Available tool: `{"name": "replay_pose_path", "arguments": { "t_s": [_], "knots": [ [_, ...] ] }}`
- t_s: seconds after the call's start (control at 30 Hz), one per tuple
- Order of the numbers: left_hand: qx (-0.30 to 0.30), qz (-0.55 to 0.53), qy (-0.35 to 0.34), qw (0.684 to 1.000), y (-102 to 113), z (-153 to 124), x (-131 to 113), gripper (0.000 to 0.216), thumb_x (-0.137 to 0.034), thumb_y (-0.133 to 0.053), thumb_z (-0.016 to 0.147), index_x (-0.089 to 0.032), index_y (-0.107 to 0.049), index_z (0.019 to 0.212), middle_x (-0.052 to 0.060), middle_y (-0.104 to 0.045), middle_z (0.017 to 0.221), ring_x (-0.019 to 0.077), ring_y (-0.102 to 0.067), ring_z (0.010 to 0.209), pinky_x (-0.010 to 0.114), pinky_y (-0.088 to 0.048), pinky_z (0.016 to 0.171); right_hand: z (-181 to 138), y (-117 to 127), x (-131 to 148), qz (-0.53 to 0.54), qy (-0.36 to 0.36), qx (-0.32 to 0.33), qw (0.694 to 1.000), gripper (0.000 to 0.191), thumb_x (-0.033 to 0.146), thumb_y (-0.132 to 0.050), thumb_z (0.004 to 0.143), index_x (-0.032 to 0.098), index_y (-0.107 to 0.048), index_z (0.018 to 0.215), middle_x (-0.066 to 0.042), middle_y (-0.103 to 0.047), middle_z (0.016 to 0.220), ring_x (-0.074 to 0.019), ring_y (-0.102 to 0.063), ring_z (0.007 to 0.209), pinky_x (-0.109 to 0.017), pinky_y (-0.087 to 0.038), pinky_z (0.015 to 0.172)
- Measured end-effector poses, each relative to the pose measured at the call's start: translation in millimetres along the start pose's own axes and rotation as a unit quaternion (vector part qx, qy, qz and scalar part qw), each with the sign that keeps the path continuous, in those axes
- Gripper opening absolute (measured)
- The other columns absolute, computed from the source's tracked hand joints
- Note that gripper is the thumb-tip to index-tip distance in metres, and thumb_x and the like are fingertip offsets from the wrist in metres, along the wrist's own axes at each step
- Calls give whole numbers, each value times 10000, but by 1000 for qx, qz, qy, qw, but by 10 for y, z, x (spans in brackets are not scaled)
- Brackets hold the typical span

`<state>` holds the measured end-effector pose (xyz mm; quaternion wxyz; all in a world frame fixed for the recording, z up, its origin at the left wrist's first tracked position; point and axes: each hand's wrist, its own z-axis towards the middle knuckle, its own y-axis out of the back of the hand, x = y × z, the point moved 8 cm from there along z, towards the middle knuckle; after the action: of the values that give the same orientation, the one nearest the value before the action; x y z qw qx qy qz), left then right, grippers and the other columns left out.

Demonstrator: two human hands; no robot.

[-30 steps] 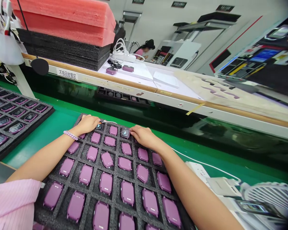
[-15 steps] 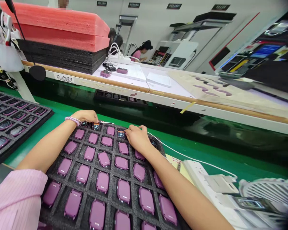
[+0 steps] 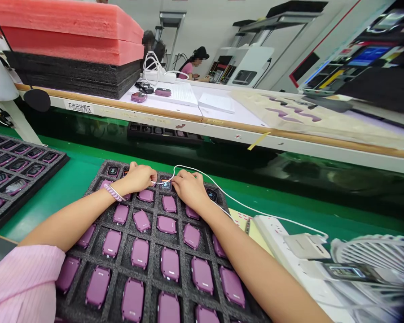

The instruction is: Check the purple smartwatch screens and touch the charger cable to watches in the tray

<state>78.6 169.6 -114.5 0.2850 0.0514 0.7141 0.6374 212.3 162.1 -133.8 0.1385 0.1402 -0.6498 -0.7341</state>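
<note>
A black foam tray (image 3: 124,233) holds several purple smartwatch bodies (image 3: 170,263), mostly back side up in its compartments. In the far row, a smartwatch with a lit screen (image 3: 165,183) stands tilted up between my hands. My left hand (image 3: 141,176) is closed in a pinch on a thin white charging cable (image 3: 175,168), just left of that watch. At the watch's right edge, my right hand (image 3: 190,186) grips it with bent fingers; the fingertips are partly hidden. Another face-up watch (image 3: 113,171) lies in the far left corner.
Another foam tray of watches (image 3: 23,172) lies left. A white power strip (image 3: 272,233) with a charger (image 3: 306,246) stands right, beside a white slatted object (image 3: 373,251). Beyond runs a shelf (image 3: 188,115) with red foam (image 3: 67,31), papers and watches. A person (image 3: 191,67) sits far behind.
My left hand has moved right along the far row, away from one lit watch and towards the one at my right hand. The cable now arches up between my hands. The view has shifted slightly.
</note>
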Motion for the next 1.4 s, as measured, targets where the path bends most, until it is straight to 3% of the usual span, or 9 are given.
{"name": "replay_pose_path", "arguments": {
  "t_s": [0.13, 0.23, 0.3, 0.43, 0.67, 0.83, 1.0, 1.2, 1.4],
  "knots": [
    [-25, 98, -82, 991, 17, 1, -80, 190, -160, -706, 822, -162, -677, 1010, 134, -684, 1145, 347, -545, 1196, 514, -262, 1084, 7, -8, -14, 11, 0, -3, 1000, 221, 115, -520, 1033, 136, -737, 994, -110, -613, 1037, -266, -559, 996, -396, -275, 902],
    [-27, 139, -127, 982, 58, 16, -81, 234, -226, -718, 846, -163, -665, 1065, 106, -718, 1030, 321, -607, 1096, 531, -251, 1140, 9, -25, -30, 17, -3, -6, 1000, 216, 112, -526, 1029, 136, -739, 1004, -107, -608, 1037, -262, -556, 1001, -392, -272, 896],
    [-41, 61, -83, 994, 139, 49, 76, 236, -306, -659, 894, -176, -665, 1091, 75, -732, 967, 281, -651, 1001, 471, -346, 1096, 9, -38, -40, 20, -4, -9, 1000, 208, 114, -536, 1024, 140, -742, 1015, -107, -606, 1040, -263, -554, 1009, -389, -269, 893],
    [-23, -136, -15, 990, 141, 91, 391, 334, -406, -505, 945, -156, -690, 1066, 72, -737, 957, 218, -674, 870, 290, -462, 775, 9, -47, -41, 21, -9, -19, 1000, 176, 105, -574, 994, 143, -745, 988, -94, -612, 1019, -257, -555, 988, -382, -259, 881],
    [11, -51, -24, 998, -72, 118, 354, 407, -408, -365, 992, -225, -729, 1006, 69, -696, 883, 286, -568, 1062, 396, -355, 982, -18, 172, -111, 25, -36, -119, 992, 194, 120, -562, 975, 176, -736, 911, -85, -640, 977, -261, -565, 933, -398, -254, 831],
    [5, -40, -9, 999, -111, 91, 323, 498, -435, -266, 1016, -189, -696, 966, 100, -636, 923, 297, -507, 1073, 470, -315, 1001, -300, 482, -547, 64, -56, -182, 980, 177, 202, -535, 948, 198, -710, 922, -81, -674, 981, -283, -602, 960, -416, -286, 833],
    [6, -46, -18, 999, -106, 102, 310, 520, -440, -238, 1016, -184, -682, 927, 97, -620, 908, 289, -488, 1053, 480, -304, 992, -882, 606, -800, 151, 48, -99, 982, 246, 328, -458, 989, 208, -656, 904, -66, -670, 878, -248, -625, 806, -373, -388, 742],
    [2, -34, -15, 999, -122, 122, 316, 485, -410, -269, 1006, -193, -701, 973, 108, -642, 928, 294, -483, 1049, 475, -308, 979, -1347, 321, -775, 160, 85, -10, 983, 287, 299, -413, 1037, 212, -658, 914, -60, -663, 859, -232, -640, 760, -345, -450, 679],
    [-7, -33, -17, 999, -130, 112, 324, 460, -390, -276, 1007, -203, -695, 971, 100, -645, 903, 294, -482, 1061, 467, -310, 983, -1373, 391, -756, 148, 82, -42, 985, 292, 309, -401, 1058, 208, -638, 919, -72, -655, 860, -241, -637, 742, -350, -464, 679]
  ]
}}
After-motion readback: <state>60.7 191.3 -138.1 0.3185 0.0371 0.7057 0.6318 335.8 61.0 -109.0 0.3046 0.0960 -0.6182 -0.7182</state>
